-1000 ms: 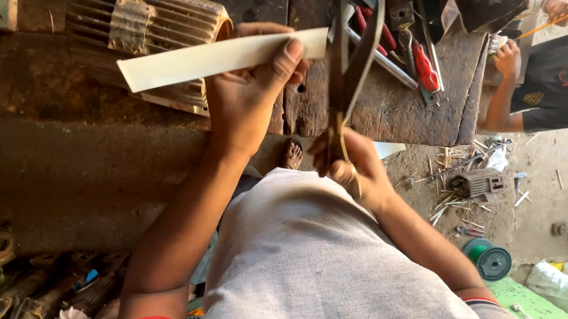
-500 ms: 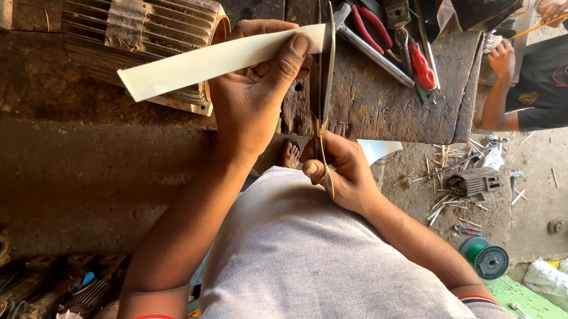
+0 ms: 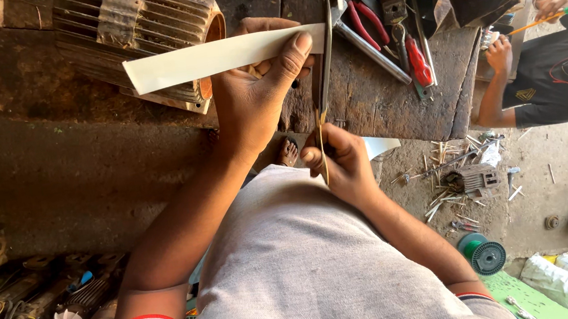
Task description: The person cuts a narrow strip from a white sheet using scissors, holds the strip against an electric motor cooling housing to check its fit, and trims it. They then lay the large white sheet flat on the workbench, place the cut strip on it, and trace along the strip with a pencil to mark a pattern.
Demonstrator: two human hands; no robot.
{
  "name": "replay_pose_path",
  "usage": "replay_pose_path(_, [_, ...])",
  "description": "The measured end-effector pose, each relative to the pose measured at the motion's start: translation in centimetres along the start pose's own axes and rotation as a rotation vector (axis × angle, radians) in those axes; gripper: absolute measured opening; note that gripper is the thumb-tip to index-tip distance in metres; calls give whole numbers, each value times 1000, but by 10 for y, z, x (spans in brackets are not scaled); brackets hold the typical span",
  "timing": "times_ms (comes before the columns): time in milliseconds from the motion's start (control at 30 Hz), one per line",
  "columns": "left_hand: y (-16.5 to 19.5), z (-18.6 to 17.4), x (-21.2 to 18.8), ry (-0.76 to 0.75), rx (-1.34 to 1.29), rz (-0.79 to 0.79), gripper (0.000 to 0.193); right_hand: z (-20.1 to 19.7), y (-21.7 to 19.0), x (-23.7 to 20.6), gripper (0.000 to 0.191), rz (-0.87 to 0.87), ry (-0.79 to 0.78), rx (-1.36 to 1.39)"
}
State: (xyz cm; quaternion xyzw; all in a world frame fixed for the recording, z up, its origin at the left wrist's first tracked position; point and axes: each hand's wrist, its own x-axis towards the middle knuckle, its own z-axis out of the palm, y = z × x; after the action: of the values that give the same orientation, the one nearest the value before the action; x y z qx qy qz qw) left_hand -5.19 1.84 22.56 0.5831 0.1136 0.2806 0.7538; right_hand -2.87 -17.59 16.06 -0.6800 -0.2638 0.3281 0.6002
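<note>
Because the left hand point(image 3: 251, 104) pinches the long white paper strip point(image 3: 218, 56) only near its right end, thumb on top and fingers curled beneath, most of the strip juts out unsupported over the ribbed motor housing point(image 3: 141, 41), and I judge it could sag or twist as the blades bite, pulling the cut off line. The right hand point(image 3: 340, 164) is closed around the handles of the long scissors point(image 3: 324, 72), whose blades stand edge-on to the camera and nearly together at the strip's right end (whether they have already entered the paper I cannot tell). With the thumb tip lying just beside the blades, a slip could nick it; a loose pinch could also let the strip slide and drop onto the dark workbench point(image 3: 375, 95), among the red-handled pliers point(image 3: 416, 56) lying there. Compared with half a second ago, the scissors have risen from below the strip to meet its end, and the strip sits a little lower in the view with its slant much the same. Beyond the bench, another person's hand point(image 3: 499, 55) works with a green-handled tool point(image 3: 561, 11), well apart.
</note>
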Motion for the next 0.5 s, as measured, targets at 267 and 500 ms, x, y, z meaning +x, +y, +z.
replay_pose_path(267, [-21,-23,-10,-60,908,496,8,-65,103,39,23,302,124,-952])
replay_pose_path(500, [-33,-41,-25,-342,986,733,18,-86,89,53,22,-110,208,-1133])
